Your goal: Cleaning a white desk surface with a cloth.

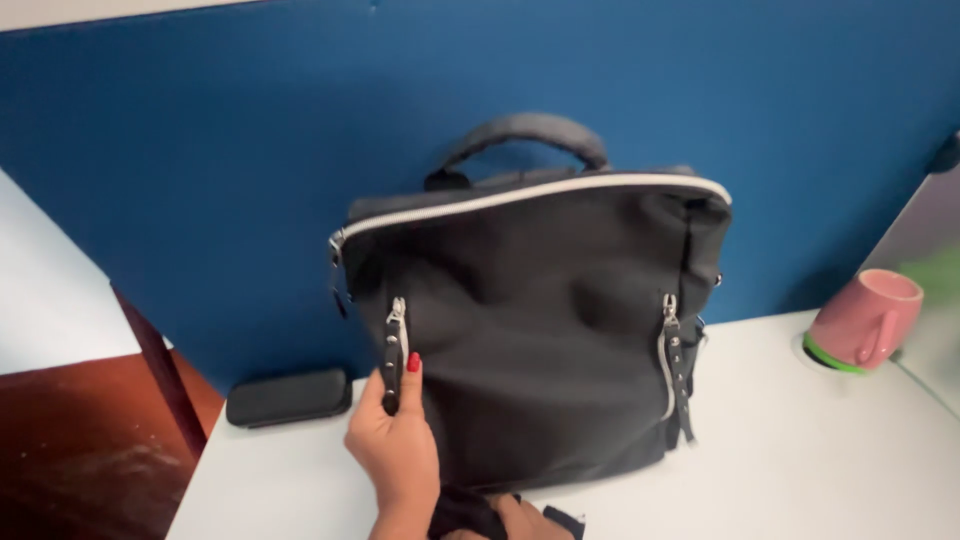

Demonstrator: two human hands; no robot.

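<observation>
Left hand [395, 445] touches backpack [530, 320] — upright.

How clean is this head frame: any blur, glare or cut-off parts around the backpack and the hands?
Head view: even, soft light, no harsh glare; the dark backpack is fairly sharp but its folds lose detail. The pink mug and the green patch at the right edge look soft. The left hand at the side zipper pull is clear; the right hand is cropped by the bottom edge.

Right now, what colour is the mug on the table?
Pink, with a green base; the mug shows in the head view.
</observation>
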